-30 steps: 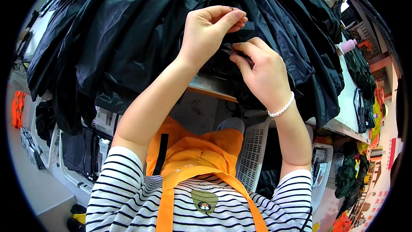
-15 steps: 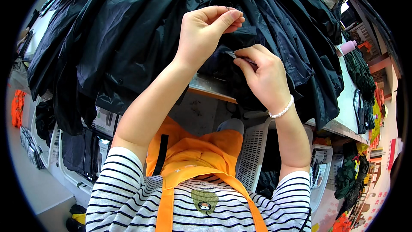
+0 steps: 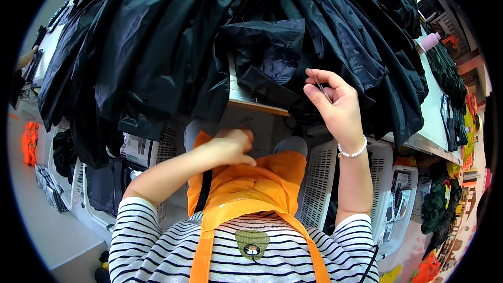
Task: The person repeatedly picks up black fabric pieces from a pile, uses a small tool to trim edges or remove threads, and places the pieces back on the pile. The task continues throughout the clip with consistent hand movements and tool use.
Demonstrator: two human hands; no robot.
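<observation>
My right hand is closed on a slim metal tool, its narrow tip pointing up and away from me; the exact kind is hard to make out. Just left of that hand lies a folded-over flap of black, shiny cloth, part of a large gathered heap hanging over the table edge. Low over my orange apron is my left hand, slightly blurred, thumb and fingers apart, with nothing visible in it. It touches none of the cloth.
The table edge shows through a gap in the cloth. White plastic baskets stand below it on my right, with more on my left. A pink bottle stands at the far right. Another person's arm shows at the left rim.
My left hand has left the cloth, where it pinched small dark thread-like bits, and dropped to my lap. My right hand has moved slightly right and nearer, still holding the tool.
</observation>
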